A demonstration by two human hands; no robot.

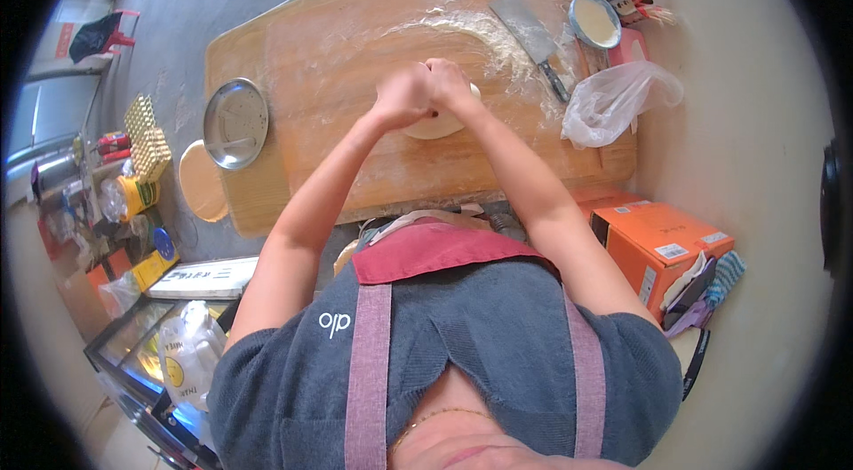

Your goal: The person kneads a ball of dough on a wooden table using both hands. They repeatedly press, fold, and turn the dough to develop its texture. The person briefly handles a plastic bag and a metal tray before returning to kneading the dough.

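Note:
A pale round of dough [436, 128] lies on the floured wooden board [320, 90], partly hidden under my hands. My left hand [404, 95], blurred, is over the dough's left side and meets my right hand. My right hand [448, 82] is at the dough's upper part, its fingers curled. Whether either hand grips the dough is hidden. To the right, a cleaver [530, 30] with a black handle lies by a streak of loose flour [483, 40].
A steel tray [235, 123] stands at the board's left. At the right are a bowl of pale flour or batter [595, 19], a holder of chopsticks [630, 2], a clear plastic bag [616, 103] and a thin rod [584, 60]. An orange box [660, 230] stands by my right arm.

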